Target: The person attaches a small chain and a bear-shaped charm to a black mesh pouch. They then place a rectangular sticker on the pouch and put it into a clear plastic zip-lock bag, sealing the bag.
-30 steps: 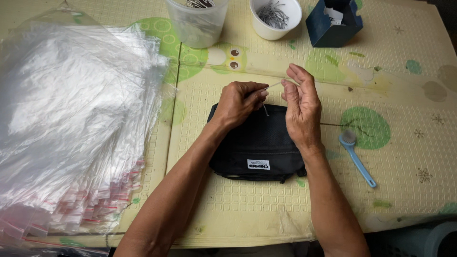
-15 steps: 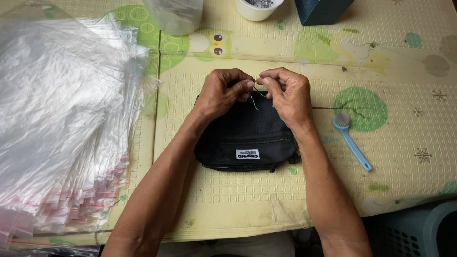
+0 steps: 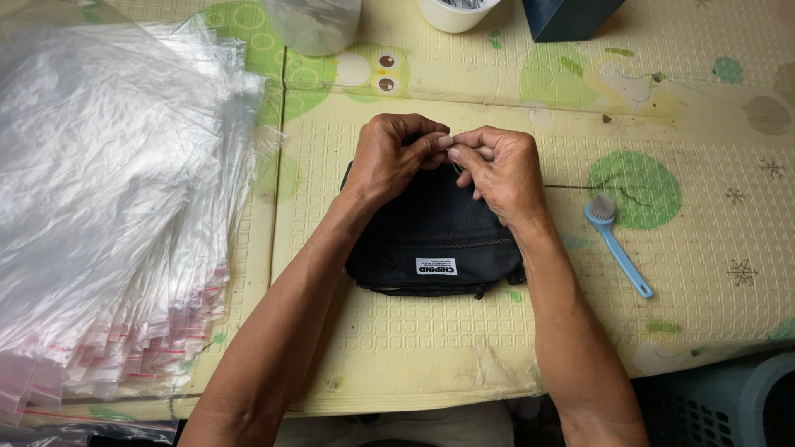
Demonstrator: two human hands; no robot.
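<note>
A small black pouch [image 3: 431, 240] with a white label lies on the yellow patterned foam mat [image 3: 414, 348] in front of me. My left hand [image 3: 396, 156] and my right hand [image 3: 497, 165] meet at the pouch's far edge. Their fingertips pinch a thin, small piece together there, something like a wire or a zipper pull; it is too small to identify. Both wrists rest over the pouch's upper corners.
A thick stack of clear plastic bags [image 3: 108, 207] with red-lined strips covers the left side. A light blue brush [image 3: 617, 240] lies to the right of the pouch. A clear cup [image 3: 319, 25], a white cup [image 3: 455, 12] and a dark blue box [image 3: 567, 16] stand along the far edge.
My hands have dropped from above the pouch to its far edge and drawn close together, fingertips now touching. The view has shifted toward me, cutting off the cups.
</note>
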